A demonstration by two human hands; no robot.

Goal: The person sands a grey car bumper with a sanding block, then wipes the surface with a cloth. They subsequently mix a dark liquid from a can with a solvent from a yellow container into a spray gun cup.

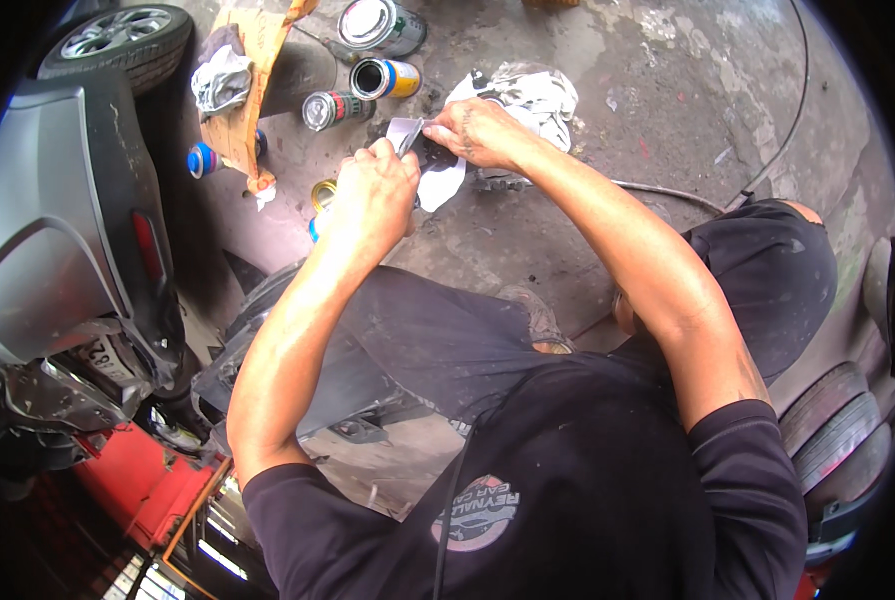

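My left hand [375,190] is closed, its fingers curled round something mostly hidden. Just beyond its knuckles shows a thin grey flat piece [409,140], perhaps a blade or a strip; I cannot tell its kind. My right hand [475,132] pinches at the upper end of this piece, with fingertips pressed together. A white sheet [441,188], paper-like, hangs below and between my hands. Behind my right hand lies a crumpled white cloth [544,108] with dark stains. Open and closed cans stand just past my hands, among them a yellow and blue can [399,80] with a dark inside.
A large paint can [392,30] and a smaller grey can [327,110] stand on the concrete floor. Torn cardboard [242,120] bears a rag [222,80]. At left are a grey car bumper [42,190] and a wheel [117,40]. A hose [779,150] crosses at right, near stacked tyres [832,425].
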